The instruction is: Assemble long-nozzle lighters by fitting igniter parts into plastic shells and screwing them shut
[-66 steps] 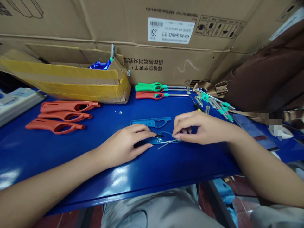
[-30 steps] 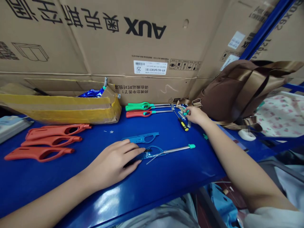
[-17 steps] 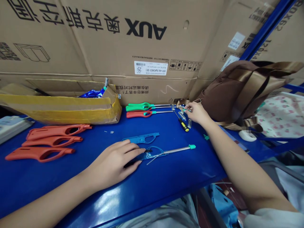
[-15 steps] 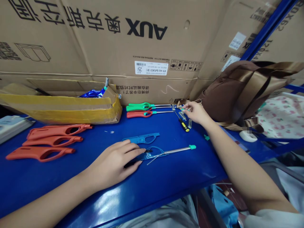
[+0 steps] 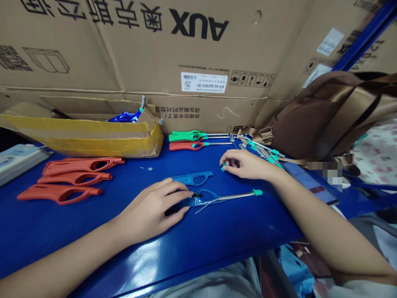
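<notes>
My left hand (image 5: 151, 209) is closed over the handle end of an opened blue gas lighter (image 5: 203, 199), holding it against the blue tabletop. Wires show inside the lighter, and a metal tube (image 5: 235, 197) with a green tip (image 5: 257, 192) points right. A thin grey piece lies slantwise across it. Just behind sits the other blue shell half (image 5: 198, 179), partly hidden by my fingers. To the right, my right hand (image 5: 249, 164) pinches a small green plastic part (image 5: 223, 167) above the table.
At left lie several orange lighter shells (image 5: 62, 193) beside a taped cardboard box (image 5: 124, 142). A green lighter (image 5: 186, 135) and a red lighter (image 5: 186, 146) lie at the back. Metal tubes with green ends (image 5: 263, 151), a phone (image 5: 310, 182) and a brown backpack (image 5: 310, 114) are at right.
My right hand has come back from the small parts at the rear, moving toward me and left with the green part. My left hand stays on the blue lighter. The view has shifted slightly.
</notes>
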Demonstrator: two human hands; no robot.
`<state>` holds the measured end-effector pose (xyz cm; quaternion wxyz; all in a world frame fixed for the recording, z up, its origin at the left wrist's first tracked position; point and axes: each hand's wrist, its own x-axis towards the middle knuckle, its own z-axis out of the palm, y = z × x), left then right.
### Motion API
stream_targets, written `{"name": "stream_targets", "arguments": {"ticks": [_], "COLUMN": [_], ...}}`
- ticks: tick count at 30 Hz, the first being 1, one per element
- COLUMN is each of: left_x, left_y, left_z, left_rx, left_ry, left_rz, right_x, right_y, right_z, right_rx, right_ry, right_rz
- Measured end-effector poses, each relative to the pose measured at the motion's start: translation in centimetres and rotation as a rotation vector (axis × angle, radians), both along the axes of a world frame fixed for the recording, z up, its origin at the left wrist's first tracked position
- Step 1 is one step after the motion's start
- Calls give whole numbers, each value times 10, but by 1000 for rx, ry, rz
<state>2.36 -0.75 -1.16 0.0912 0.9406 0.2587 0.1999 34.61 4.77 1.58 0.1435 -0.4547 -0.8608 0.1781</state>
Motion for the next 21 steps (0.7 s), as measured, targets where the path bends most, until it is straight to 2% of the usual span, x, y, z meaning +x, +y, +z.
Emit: {"name": "stream_targets", "arguments": {"ticks": [5, 12, 16, 21], "left_x": [0, 0, 0, -1], "left_y": [0, 0, 0, 0], "left_z": [-1, -1, -1, -2], "left_rx": [-11, -19, -24, -23], "left_ry": [-7, -11, -6, -14], "left_rz": [0, -4, -6, -5], "right_x": [5, 9, 10, 5], "right_y": [-2, 3, 3, 0], "right_z": [1, -6, -6, -4], "right_rx": [-14, 31, 37, 52], "right_ry": [-76, -166, -140, -135], "right_rz": [55, 10, 7, 78]}}
